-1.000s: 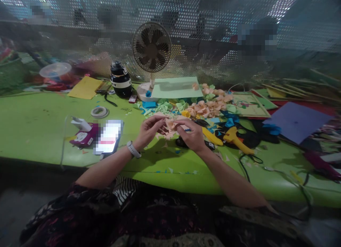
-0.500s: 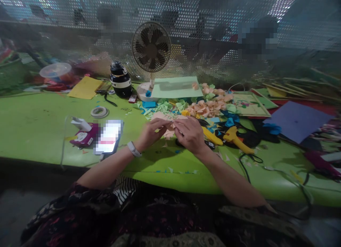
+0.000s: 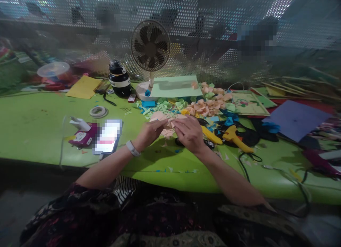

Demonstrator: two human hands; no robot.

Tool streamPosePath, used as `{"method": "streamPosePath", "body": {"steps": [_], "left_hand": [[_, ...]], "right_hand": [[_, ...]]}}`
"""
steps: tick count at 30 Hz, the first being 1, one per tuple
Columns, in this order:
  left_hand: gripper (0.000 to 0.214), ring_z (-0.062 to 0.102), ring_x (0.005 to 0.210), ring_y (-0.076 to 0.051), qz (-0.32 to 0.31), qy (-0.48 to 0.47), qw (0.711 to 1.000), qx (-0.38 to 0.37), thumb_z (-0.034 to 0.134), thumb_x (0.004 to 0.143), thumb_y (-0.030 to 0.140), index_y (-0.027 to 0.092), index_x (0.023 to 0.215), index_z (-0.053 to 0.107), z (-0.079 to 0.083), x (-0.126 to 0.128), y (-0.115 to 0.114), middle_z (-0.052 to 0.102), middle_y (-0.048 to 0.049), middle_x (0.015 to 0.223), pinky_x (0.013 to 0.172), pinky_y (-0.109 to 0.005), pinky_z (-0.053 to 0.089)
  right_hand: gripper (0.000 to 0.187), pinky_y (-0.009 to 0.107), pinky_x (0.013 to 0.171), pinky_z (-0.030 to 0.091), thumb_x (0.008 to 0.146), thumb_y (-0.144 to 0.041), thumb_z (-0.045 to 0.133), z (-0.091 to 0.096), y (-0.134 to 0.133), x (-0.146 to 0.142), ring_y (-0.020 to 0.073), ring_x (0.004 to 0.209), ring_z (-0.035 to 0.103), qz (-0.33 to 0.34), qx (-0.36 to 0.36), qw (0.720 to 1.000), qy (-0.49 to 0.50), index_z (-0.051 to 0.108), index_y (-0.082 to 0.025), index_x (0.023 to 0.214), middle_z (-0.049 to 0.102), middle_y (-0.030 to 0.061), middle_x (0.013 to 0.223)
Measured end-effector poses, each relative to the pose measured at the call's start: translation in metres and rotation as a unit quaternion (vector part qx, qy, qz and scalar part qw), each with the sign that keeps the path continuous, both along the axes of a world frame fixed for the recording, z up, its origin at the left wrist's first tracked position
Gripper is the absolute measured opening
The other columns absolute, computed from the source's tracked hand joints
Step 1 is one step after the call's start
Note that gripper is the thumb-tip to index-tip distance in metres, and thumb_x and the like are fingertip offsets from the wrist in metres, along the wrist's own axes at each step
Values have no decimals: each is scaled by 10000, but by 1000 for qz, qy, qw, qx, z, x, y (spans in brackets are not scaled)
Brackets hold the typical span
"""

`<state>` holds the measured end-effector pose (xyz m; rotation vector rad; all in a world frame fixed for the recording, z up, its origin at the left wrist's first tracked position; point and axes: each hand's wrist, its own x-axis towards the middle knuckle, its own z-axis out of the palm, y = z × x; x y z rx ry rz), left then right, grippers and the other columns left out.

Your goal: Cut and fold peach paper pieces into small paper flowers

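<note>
My left hand (image 3: 151, 133) and my right hand (image 3: 189, 133) meet over the green table (image 3: 39, 130), both pinching a small peach paper piece (image 3: 169, 124) between their fingertips. The left wrist wears a white band (image 3: 131, 148). More peach scraps (image 3: 167, 132) lie just beneath the hands. A heap of folded peach and green paper pieces (image 3: 207, 105) sits behind them, with a black object (image 3: 209, 144) partly hidden under my right hand.
A phone (image 3: 108, 136) and a purple tape dispenser (image 3: 81, 133) lie to the left, a tape roll (image 3: 98, 111) behind them. A small fan (image 3: 150, 48) and a dark jar (image 3: 119, 79) stand at the back. A yellow glue gun (image 3: 236, 137) and purple card (image 3: 295, 120) lie right.
The hands have come closer together and lowered slightly, folding the peach paper piece smaller between the fingertips. Nothing else on the table has moved.
</note>
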<state>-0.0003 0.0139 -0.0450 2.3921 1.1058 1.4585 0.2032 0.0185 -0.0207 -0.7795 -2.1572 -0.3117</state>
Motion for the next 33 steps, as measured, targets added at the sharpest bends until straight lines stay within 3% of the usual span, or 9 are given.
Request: {"method": "streamPosePath", "body": {"steps": [5,9,11,14,17,20,23,25,33], "left_hand": [[317,728,786,-172,9,23,1000,7,541,939,208,208,1222,683,2,-1,-3,774,-99,977,730,-295,586],[323,723,998,-217,6,94,995,40,555,923,195,217,1219,683,7,-4,-6,731,-127,1186,863,-355,585],[308,729,985,-231,16,105,994,35,546,925,199,195,1193,697,7,-4,-6,731,-141,1181,847,-361,591],[302,746,829,-204,5,44,999,-17,536,933,223,177,1176,709,4,0,-4,773,-129,1030,743,-317,599],[267,748,816,-190,-42,-106,988,-103,589,910,281,166,1095,743,2,5,-2,782,-110,984,739,-309,610],[313,757,781,-191,-81,-247,939,-226,658,867,371,133,1050,747,4,9,-1,785,-111,945,729,-321,634],[377,762,729,-197,-100,-318,895,-296,725,806,435,123,1018,740,7,10,-2,782,-95,837,720,-332,647],[386,764,714,-204,-107,-333,883,-314,758,773,448,127,987,741,9,11,-3,779,-86,811,709,-333,652],[437,764,692,-226,-106,-361,868,-323,809,703,489,124,937,756,12,13,-6,776,-79,789,704,-352,658]], "right_hand": [[240,483,1031,468,934,-182,528,0,-1,0,220,945,700,14,-10,1000,9,731,-240,1047,771,58,1028],[210,492,1056,449,922,-187,548,-2,-2,-3,220,930,698,14,-21,1000,-1,731,-241,1010,768,59,1017],[202,488,1052,448,924,-183,544,-1,-2,-3,219,903,699,9,-11,1000,-4,728,-235,987,771,62,992],[189,474,1038,454,928,-205,542,5,-4,-2,225,914,700,26,-17,999,25,718,-229,992,770,69,991],[220,463,1010,479,901,-252,567,15,-4,3,257,1068,666,48,-69,988,131,691,-210,1078,736,98,1120],[242,447,982,504,883,-277,555,21,1,9,252,1103,648,51,-208,934,285,683,-202,1074,714,96,1138],[217,404,945,526,850,-313,575,21,8,9,209,983,683,77,-392,832,385,701,-204,989,741,53,1004],[208,380,940,522,816,-335,613,19,9,7,191,946,686,96,-469,781,402,715,-203,940,747,35,953],[201,334,908,506,725,-351,707,19,4,0,173,897,677,102,-518,740,417,744,-203,855,746,13,870]]}}
